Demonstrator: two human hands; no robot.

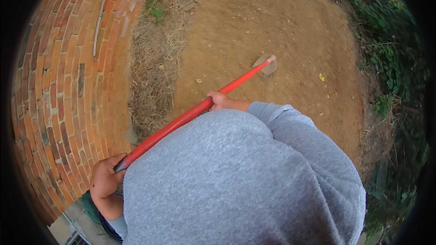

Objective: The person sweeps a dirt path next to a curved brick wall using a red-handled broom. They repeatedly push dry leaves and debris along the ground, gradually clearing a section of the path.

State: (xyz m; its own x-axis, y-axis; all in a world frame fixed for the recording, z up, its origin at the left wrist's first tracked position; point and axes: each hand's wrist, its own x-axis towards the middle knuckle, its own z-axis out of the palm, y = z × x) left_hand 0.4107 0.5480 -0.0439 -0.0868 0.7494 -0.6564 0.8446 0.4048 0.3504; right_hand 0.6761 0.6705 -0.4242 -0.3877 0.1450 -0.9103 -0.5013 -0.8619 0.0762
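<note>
A long-handled tool with a red handle (177,122) slants from the lower left to the upper right across the front of my grey top. Its head, a metal blade (268,67) coloured like the soil, rests on or just over the bare brown earth (265,17); the exact contact cannot be told. Near the handle's dark end, my left hand (106,175) is closed round it at the lower left. Farther along, about mid-handle, my right hand (218,100) grips it, partly hidden by my top.
A brick wall (71,85) rises on the left, with dry straw (153,75) along its foot. Green plants (388,61) border the earth on the right. Behind my left arm lie a green item (89,206) and dark coiled tubing (108,226).
</note>
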